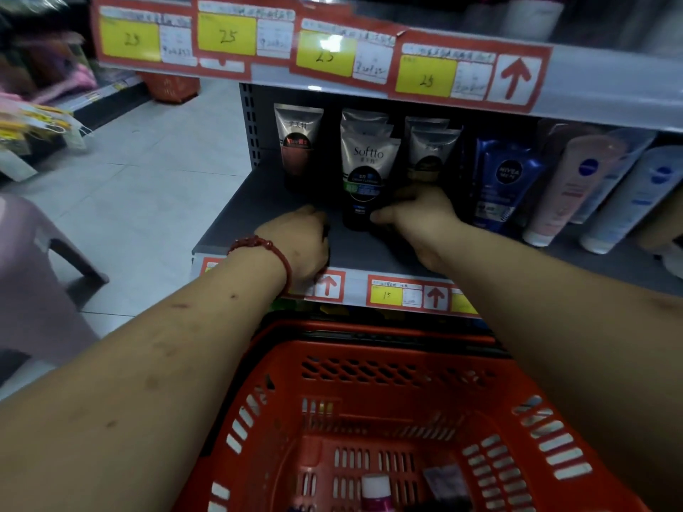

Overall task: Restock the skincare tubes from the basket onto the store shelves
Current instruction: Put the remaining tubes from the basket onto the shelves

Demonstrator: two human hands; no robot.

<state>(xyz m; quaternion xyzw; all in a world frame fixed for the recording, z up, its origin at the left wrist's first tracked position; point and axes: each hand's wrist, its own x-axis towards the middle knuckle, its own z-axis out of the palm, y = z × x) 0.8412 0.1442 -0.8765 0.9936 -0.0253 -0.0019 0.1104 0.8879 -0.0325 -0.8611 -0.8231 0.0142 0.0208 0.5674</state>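
Note:
A silver-and-black Softto tube (364,179) stands cap-down at the front of a row on the grey shelf (258,216). My right hand (417,219) is at its base, thumb against the black cap and fingers reaching behind it. My left hand (299,245), with a red bead bracelet on the wrist, rests curled on the shelf just left of the tube; something dark shows by its fingers, and whether it holds anything is unclear. The red basket (369,382) sits below my arms, with a white-capped magenta tube (375,491) and a dark packet (443,482) on its floor.
A red-brown tube (299,142) stands left of the Softto row and grey tubes (430,153) stand right of it. Further right lean blue (506,179), pink (576,179) and white (635,201) Nivea tubes. An upper shelf edge (591,83) overhangs. A purple stool (29,271) is on the floor at left.

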